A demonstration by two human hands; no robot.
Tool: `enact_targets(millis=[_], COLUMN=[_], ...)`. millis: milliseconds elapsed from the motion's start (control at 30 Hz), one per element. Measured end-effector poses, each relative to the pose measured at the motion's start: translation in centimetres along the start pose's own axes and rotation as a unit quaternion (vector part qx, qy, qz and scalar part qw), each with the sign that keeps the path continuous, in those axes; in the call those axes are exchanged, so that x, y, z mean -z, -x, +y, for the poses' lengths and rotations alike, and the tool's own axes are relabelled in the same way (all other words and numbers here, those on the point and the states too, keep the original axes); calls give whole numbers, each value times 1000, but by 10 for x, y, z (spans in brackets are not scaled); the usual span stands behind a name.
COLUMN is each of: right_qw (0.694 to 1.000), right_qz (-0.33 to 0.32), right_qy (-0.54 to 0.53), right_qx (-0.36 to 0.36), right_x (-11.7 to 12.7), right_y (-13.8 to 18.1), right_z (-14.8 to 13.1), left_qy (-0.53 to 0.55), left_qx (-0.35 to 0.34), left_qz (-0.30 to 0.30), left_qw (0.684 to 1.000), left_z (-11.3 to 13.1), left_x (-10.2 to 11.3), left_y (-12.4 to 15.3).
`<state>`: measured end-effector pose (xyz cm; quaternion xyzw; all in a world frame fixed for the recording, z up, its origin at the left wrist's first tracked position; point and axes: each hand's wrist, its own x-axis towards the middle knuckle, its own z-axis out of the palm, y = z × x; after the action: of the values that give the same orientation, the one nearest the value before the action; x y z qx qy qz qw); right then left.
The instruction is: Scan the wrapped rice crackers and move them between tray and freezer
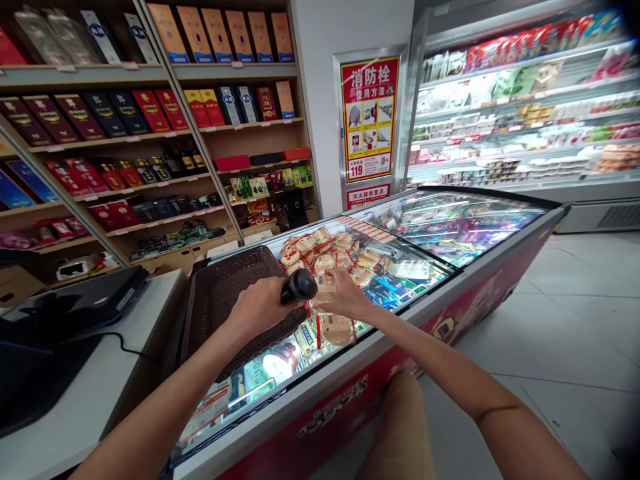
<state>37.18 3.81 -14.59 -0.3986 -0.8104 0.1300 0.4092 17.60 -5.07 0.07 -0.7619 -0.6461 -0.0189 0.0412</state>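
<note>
My left hand [259, 303] is wrapped round a black handheld device with a round head [303, 285], which looks like a barcode scanner. It hangs over the right edge of a dark brown woven basket [215, 287]. Close to its right, my right hand [345, 295] grips a clear packet of round, flat, pale-brown cakes [325, 283]; a label shows on it. Similar red-edged packets [323, 243] lie piled behind on the freezer's glass top. Nearer to me, one more packet [336, 329] lies by itself.
A long chest freezer [400, 327] with a red side runs away to the right. On the left stands a white counter [90, 380] with a black machine [65, 307]. Shelves of boxed goods [135, 137] line the wall. An open chiller [520, 113] stands at the back right.
</note>
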Motion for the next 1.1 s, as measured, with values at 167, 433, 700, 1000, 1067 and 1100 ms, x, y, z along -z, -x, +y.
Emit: enact_targets(millis=[167, 433, 700, 1000, 1067, 1100], right_qw=[1000, 1000, 1000, 1000, 1000, 1000], right_qz=[4, -5, -8, -4, -8, -11], right_qy=[6, 2, 3, -3, -2, -1], right_qx=[-6, -16, -11, 2, 3, 2], right_x=[-2, -3, -11, -16, -18, -19], right_y=[1, 1, -2, -6, -7, -8], right_z=[-2, -8, -15, -21, -24, -27], left_qy=[4, 35, 39, 110, 135, 144], left_qx=[5, 25, 13, -21, -33, -37], left_qz=[9, -2, -4, -25, -25, -23], left_qw=[1000, 999, 999, 993, 990, 989], left_z=[-2, -18, -23, -40, -44, -46], left_x=[-1, -4, -8, -15, -18, -19], left_y=[4, 12, 18, 21, 21, 21])
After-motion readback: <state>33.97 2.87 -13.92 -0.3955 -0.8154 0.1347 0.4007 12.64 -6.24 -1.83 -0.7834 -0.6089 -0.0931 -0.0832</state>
